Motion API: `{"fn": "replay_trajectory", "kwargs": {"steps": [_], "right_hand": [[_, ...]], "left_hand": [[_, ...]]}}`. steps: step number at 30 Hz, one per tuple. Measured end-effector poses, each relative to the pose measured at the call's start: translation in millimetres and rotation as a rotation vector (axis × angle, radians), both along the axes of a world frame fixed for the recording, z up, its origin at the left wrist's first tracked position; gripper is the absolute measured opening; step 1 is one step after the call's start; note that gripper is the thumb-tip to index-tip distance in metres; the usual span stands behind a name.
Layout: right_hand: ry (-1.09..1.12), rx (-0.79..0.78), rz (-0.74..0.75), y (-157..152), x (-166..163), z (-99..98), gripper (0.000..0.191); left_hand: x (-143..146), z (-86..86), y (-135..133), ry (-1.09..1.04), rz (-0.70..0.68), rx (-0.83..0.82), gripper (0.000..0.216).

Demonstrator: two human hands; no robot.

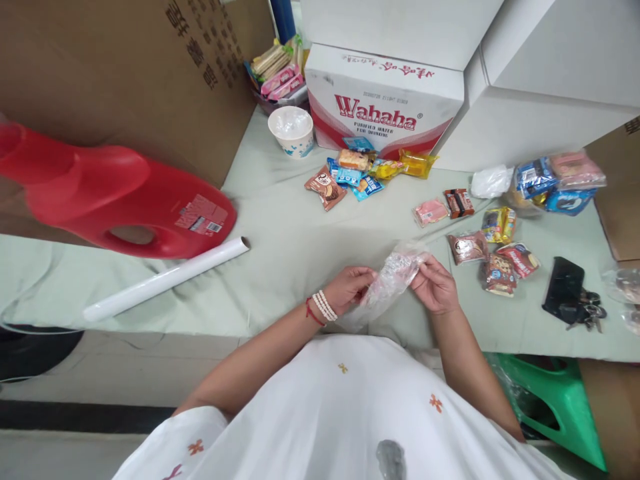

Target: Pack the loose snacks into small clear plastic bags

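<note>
Presently: left hand (350, 287) and right hand (434, 285) both pinched on one clear plastic bag (393, 277), held just above the table (280, 253) edge | one red jug (120, 200), one white roll (165, 277), one paper cup (291, 131) | carton (383, 100) reads "Wahaha, purified water for drinking" | snack packets (350, 175) scattered, count unclear.

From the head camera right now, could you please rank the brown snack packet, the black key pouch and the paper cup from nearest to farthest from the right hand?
From the right hand:
1. Brown snack packet, just beyond it, slightly right.
2. Black key pouch, far right.
3. Paper cup, far back left, by the Wahaha box.
</note>
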State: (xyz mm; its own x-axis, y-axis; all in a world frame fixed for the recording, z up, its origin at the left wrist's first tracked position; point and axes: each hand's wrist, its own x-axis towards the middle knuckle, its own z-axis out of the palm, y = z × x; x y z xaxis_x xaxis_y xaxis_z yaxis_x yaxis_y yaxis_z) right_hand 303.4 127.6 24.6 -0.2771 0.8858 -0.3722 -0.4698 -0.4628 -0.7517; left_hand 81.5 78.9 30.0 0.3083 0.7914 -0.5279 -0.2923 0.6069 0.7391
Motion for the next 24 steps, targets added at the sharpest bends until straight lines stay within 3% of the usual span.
{"fn": "replay_trajectory", "kwargs": {"steps": [5,9,10,15,20,24], "right_hand": [[-0.185,-0.01,0.005,5,3,1.2,0.033],[-0.618,0.139,-0.271,-7,0,11.3,0.036],[-0.655,0.183,-0.271,-12,-5,15.0,0.035],[-0.511,0.196,0.182,-33,-41,19.5,0.034],[-0.363,0.019,-0.001,-23,-38,10.1,0.038],[-0.312,-0.129,-0.009,-16,-22,10.5,0.044]], "left_hand": [[3,0.3,1,0.073,0.052,0.094,0.038],[3,5.2,0,0.179,0.127,0.18,0.037],[5,6.2,-1,0.202,0.129,0.199,0.038],[11,5.6,-5,0.254,0.098,0.266,0.038],[-6,-2.6,-7,0.258,0.265,0.202,0.035],[-23,-5.6,-11,0.233,0.38,0.148,0.032]]}}
